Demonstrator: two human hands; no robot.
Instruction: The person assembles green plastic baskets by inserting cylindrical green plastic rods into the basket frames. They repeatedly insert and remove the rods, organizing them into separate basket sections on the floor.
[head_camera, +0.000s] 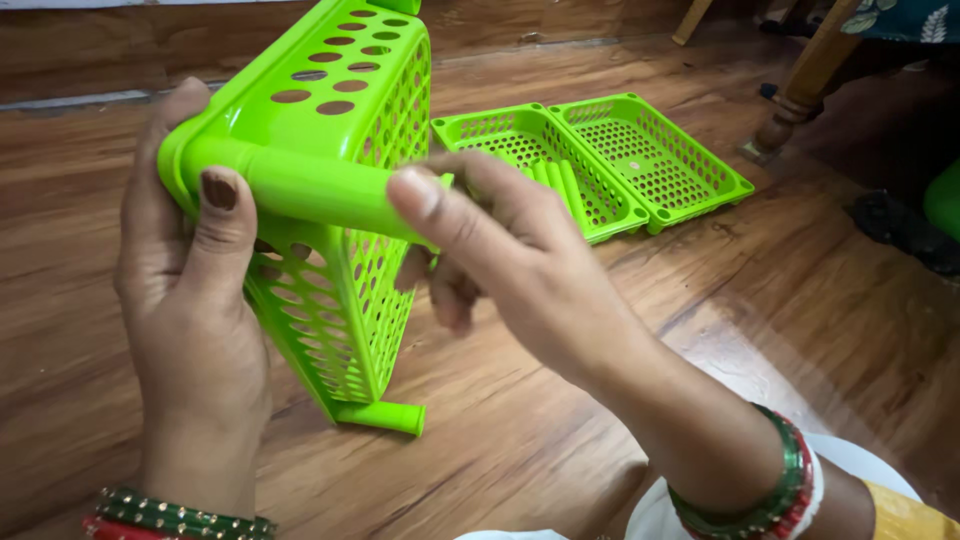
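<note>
Left hand (190, 300) sits at left-centre of frame, fingers wrapped behind the corner of a green tray (345, 120), thumb pressed flat on the front where a green tube (310, 185) meets that corner. So the hand is closed on the tray's corner, not spread. The tray is held up on edge, tilted, w/ its perforated base facing up-left and its mesh wall running down toward the floor (600, 420). It fills the upper-left to centre of frame, mostly above and right of the left hand.

Right hand (500, 260) is at centre, just right of the tray. Thumb lies on top of the tube's right end, fingers curled under and behind it, so it's pinching the tube. The tube runs roughly level btwn the two hands, touching both thumbs.

Another short tube, a peg (385, 415), sticks out of the tray's low corner, at lower-centre, near the floor and below both hands; can't tell if it touches the wood.

Two more trays (600, 160) lie flat side by side on the floor at upper-right of centre, well apart from the hands, w/ a few loose tubes in the left one. Chair leg (800, 90) stands at upper right. Bangles on both wrists.
</note>
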